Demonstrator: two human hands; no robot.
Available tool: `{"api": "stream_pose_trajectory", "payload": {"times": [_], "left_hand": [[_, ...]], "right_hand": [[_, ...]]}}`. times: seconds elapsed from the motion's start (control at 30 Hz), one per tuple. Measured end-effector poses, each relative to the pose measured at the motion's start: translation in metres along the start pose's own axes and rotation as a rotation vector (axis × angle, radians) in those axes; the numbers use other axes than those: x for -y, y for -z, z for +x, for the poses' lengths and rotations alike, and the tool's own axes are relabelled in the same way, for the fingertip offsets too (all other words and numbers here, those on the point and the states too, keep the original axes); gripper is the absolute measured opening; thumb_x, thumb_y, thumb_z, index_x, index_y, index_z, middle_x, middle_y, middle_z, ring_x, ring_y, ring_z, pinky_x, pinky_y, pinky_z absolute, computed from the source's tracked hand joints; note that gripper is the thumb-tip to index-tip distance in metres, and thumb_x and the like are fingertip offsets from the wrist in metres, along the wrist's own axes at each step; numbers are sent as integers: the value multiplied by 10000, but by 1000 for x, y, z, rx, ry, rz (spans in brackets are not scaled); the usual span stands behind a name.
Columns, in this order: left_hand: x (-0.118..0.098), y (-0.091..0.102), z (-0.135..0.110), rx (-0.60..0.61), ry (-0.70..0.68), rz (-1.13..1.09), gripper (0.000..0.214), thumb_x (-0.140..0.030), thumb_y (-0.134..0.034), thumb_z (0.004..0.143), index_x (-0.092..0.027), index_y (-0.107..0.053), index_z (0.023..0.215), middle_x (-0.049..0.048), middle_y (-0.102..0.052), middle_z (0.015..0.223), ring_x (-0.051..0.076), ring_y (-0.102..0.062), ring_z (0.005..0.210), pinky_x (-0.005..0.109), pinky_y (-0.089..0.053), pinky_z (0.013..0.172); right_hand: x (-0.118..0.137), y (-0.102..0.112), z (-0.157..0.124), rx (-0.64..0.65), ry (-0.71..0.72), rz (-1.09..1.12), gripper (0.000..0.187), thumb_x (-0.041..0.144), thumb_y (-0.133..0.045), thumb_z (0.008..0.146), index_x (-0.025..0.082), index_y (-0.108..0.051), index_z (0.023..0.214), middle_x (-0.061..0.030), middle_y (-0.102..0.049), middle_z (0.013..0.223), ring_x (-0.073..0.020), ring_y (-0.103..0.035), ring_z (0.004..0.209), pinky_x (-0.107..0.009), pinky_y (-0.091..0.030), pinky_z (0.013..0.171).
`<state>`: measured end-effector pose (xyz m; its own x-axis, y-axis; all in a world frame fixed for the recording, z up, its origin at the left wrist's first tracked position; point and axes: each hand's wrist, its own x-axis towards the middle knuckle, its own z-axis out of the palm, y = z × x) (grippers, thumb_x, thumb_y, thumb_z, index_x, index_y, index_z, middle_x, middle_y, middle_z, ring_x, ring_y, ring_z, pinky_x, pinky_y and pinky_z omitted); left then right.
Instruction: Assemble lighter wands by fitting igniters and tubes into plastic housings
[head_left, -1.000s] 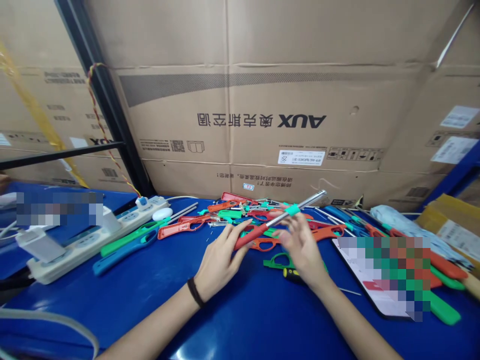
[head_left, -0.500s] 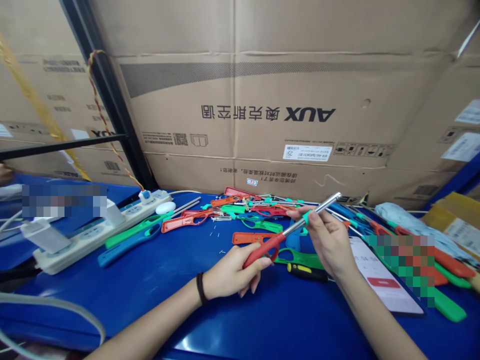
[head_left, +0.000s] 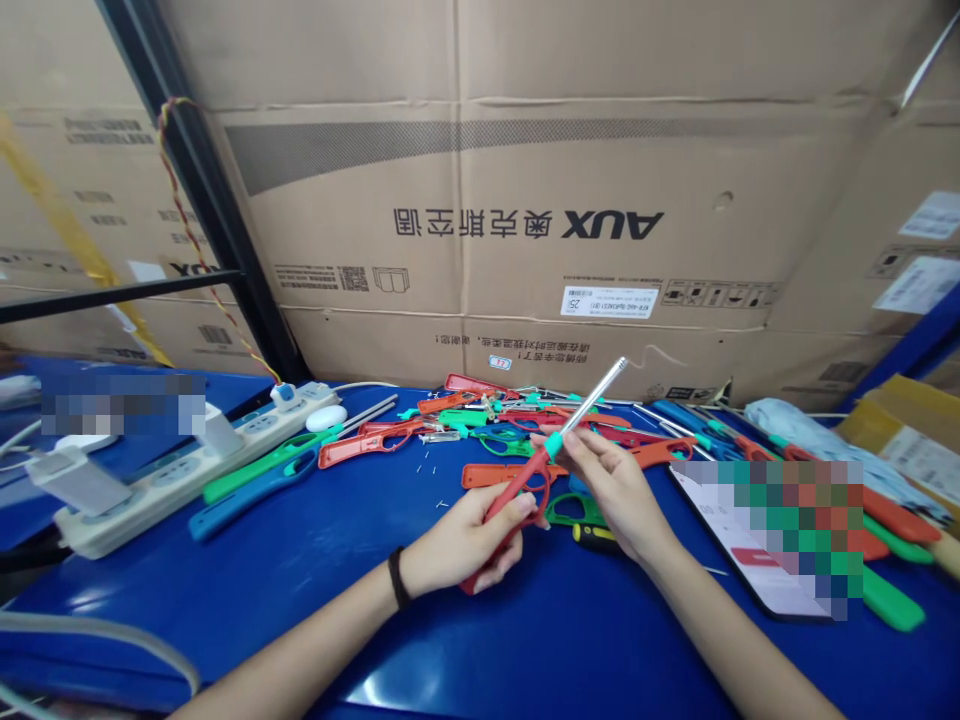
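A long-nose lighter [head_left: 519, 478] with a red handle, green collar and metal tube is held tilted, its tip up and to the right. My left hand [head_left: 469, 535] is wrapped round the red handle, thumb near the trigger guard. With the fingers of my right hand [head_left: 619, 480] I grip the lighter at the green collar [head_left: 553, 445] and lower tube; the collar sits against the top of the handle. Behind my hands lies a pile of loose lighter parts: an orange handle shell [head_left: 495, 476], green shells and metal tubes. A yellow-and-black screwdriver [head_left: 592, 537] lies below my right hand, partly hidden.
At left a white power strip [head_left: 176, 475] bears plugs, with a green lighter [head_left: 262, 467] and a blue lighter [head_left: 251, 497] alongside. A phone [head_left: 757, 555] and several lighters lie at right. Small screws [head_left: 441, 504] are scattered midway. A large cardboard box [head_left: 487, 200] stands behind.
My right hand has moved down and left along the tube. The green collar, earlier partway up the tube, now meets the red handle. The lighter points more steeply upward.
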<state>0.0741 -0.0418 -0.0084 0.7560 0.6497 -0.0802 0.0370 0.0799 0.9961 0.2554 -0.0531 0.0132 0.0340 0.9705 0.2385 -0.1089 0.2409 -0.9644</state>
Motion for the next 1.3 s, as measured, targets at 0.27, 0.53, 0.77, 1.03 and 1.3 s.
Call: {"api": "stream_pose_trajectory", "payload": {"times": [0.27, 0.53, 0.77, 1.03, 1.3], "left_hand": [[-7, 1, -5, 1, 138, -105, 469, -622, -516, 829, -161, -504, 912, -120, -362, 473, 19, -258, 291, 111, -261, 263], [-22, 1, -12, 104, 271, -303, 467, -612, -522, 839, -154, -548, 930, -117, -331, 483, 10, -184, 320, 97, -242, 269], [-16, 0, -8, -14, 214, -87, 525, -677, -494, 804, -165, -493, 917, -127, -331, 480, 12, -216, 299, 107, -246, 259], [-13, 2, -3, 22, 168, -63, 505, -656, -496, 820, -163, -486, 929, -131, -324, 475, 15, -219, 301, 116, -246, 279], [-14, 3, -8, 64, 239, -189, 527, -672, -546, 780, -165, -516, 921, -122, -334, 484, 13, -187, 313, 109, -235, 265]], "right_hand": [[-3, -7, -4, 27, -81, -53, 387, 508, -634, 806, 201, -727, 1022, -77, -739, 1000, -276, -630, 1048, -407, -438, 966], [-8, -13, -7, 55, -135, 81, 312, 477, -671, 785, 225, -750, 952, -56, -740, 998, -248, -624, 1058, -379, -434, 977], [-11, -24, -9, -12, -147, 115, 331, 474, -708, 745, 195, -753, 917, -76, -742, 985, -273, -635, 1048, -418, -427, 993], [-6, -15, -5, -8, -144, 132, 378, 478, -713, 737, 200, -735, 991, -72, -740, 993, -267, -641, 1034, -412, -466, 951], [-3, -5, -2, 27, -208, 168, 330, 472, -716, 738, 204, -751, 927, -67, -743, 962, -214, -678, 918, -376, -443, 970]]}}
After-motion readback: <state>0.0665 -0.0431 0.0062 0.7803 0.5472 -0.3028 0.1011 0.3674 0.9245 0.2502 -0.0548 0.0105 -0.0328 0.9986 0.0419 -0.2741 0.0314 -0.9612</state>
